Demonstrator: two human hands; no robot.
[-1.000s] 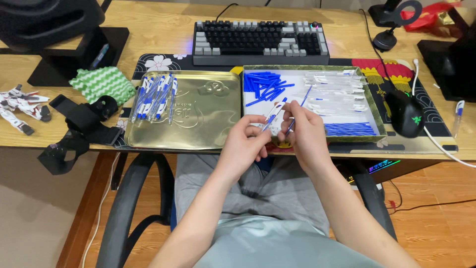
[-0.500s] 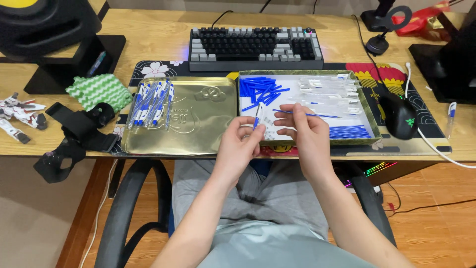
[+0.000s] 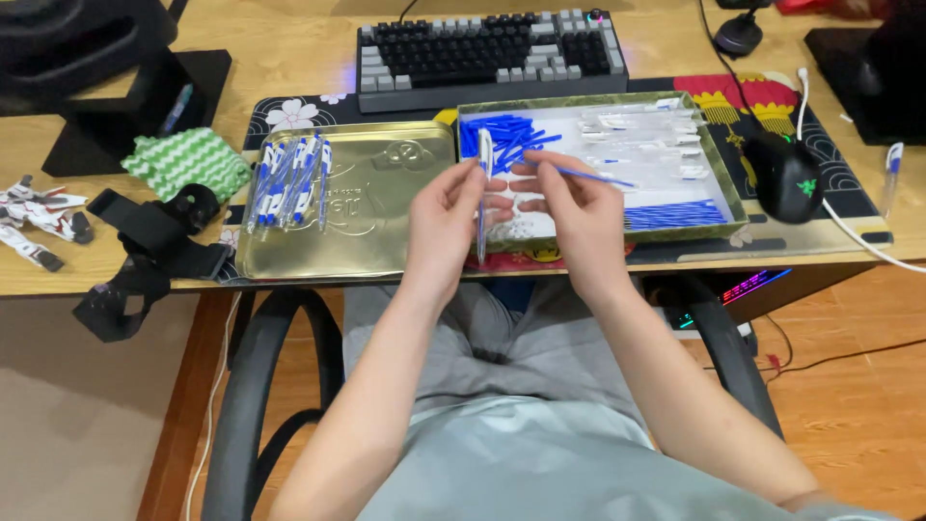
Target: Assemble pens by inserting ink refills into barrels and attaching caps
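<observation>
While finished pens (image 3: 289, 181) line the gold lid (image 3: 367, 207), my left hand (image 3: 446, 217) pinches a barrel (image 3: 483, 198), right hand (image 3: 577, 207) pinches a refill (image 3: 593, 177) (parts remain).

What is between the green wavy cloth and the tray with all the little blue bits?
The gold tin lid, with finished pens lying on its left side, seen in the head view.

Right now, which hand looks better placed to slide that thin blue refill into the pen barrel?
The right hand, probably: it pinches the blue refill at its near end. The left hand holds the pen barrel upright beside it, so it only needs to steady it.
</observation>
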